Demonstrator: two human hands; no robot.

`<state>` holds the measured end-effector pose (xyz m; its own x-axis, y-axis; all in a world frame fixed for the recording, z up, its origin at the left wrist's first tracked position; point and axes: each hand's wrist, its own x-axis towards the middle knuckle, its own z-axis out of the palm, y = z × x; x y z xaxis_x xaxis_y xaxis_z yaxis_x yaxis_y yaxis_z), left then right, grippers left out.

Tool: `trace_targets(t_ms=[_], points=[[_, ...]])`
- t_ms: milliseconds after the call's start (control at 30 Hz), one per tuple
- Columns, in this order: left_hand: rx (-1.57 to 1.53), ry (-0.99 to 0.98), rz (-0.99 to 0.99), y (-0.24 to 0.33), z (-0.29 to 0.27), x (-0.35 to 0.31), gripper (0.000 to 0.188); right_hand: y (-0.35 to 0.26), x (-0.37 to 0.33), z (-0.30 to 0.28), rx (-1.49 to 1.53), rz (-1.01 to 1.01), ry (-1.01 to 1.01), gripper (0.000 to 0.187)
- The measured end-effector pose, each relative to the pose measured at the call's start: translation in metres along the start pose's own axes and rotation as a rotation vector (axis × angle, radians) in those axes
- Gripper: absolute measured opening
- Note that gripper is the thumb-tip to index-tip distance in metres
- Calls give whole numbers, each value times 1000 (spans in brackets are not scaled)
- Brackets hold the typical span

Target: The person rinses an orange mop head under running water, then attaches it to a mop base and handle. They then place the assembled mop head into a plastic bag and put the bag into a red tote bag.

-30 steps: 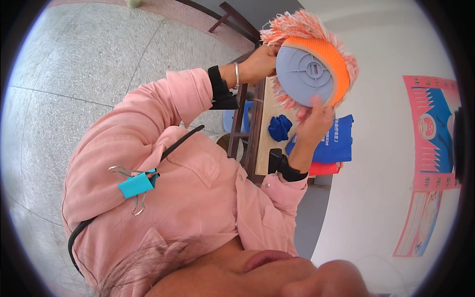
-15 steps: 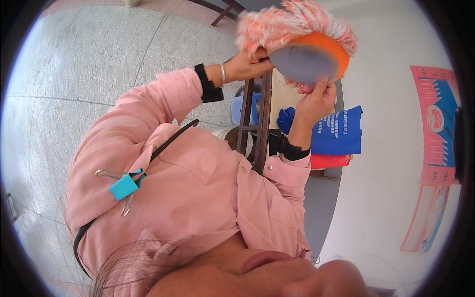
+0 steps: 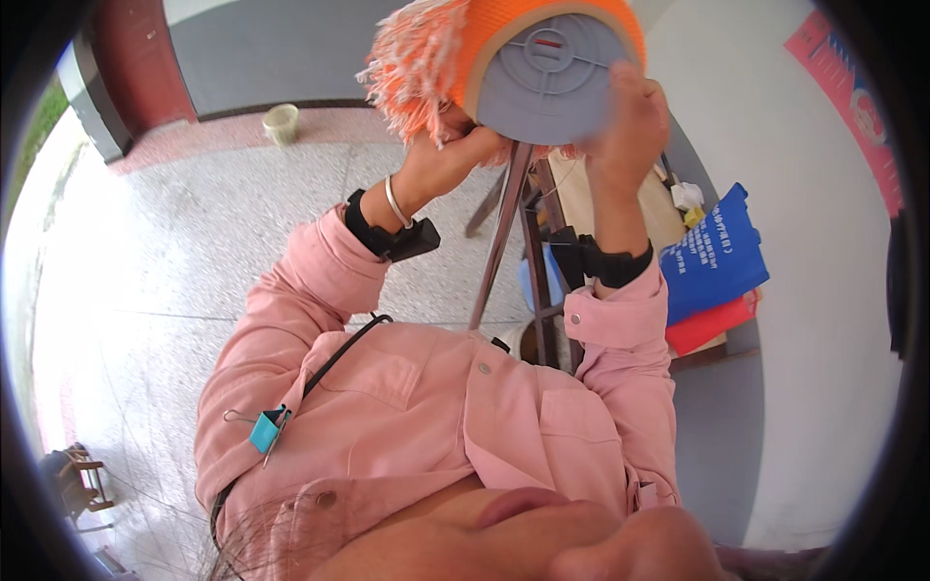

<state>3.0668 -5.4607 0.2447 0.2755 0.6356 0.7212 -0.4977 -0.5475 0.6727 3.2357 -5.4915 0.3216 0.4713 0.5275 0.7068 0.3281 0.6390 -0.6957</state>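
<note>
Mop head: Here it is, the mop head [image 3: 547,82], up high at the top of the view, held in the air between both hands, its upper part cut off by the frame.
Disc: The grey disc [image 3: 557,92] faces us, with raised rings and ribs and a small slotted hub near its top.
Band: An orange mesh band [image 3: 481,44] with a beige edge curves around the disc's left and upper rim.
Fringe: Orange-and-white fringe [image 3: 412,73] spills out thickly on the left; a little more peeks out below the disc.
Left hand: The left hand [image 3: 450,160] is closed on the lower left edge, fingers partly hidden by the strands.
Right hand: And the right hand [image 3: 630,121] grips the right edge, thumb side over the disc's face, fingertips blurred.
Wrists: A pale bangle [image 3: 395,201] sits on the left wrist, just above a black strap [image 3: 363,223]; another black band [image 3: 620,266] wraps the right.
Shirt: Pink shirt [image 3: 426,426], with a teal clip [image 3: 268,429] on a black cord [image 3: 344,353].
Table: Behind the right forearm, a beige tabletop [image 3: 573,194]; near its right side, a blue bag [image 3: 722,257] overlaps something red [image 3: 712,324].
Floor: Out on the speckled floor [image 3: 271,213], well apart from the hands, stands a pale tub [image 3: 281,124].
</note>
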Motion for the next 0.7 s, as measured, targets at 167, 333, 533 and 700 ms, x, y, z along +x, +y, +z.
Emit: trace_targets(t_ms=[167,333,533,700], points=[[203,-19,-63,-1,-9,-7,8,28,-5,13,-117,-311,25,36],[320,30,-36,-12,-10,-24,5,50,-19,18,-74,-345,57,36],[790,176,268,-24,-1,-25,10,67,-19,22,-132,-235,63,42],[505,300,3,-22,-8,-26,17,83,-22,43,-213,-20,65,29]])
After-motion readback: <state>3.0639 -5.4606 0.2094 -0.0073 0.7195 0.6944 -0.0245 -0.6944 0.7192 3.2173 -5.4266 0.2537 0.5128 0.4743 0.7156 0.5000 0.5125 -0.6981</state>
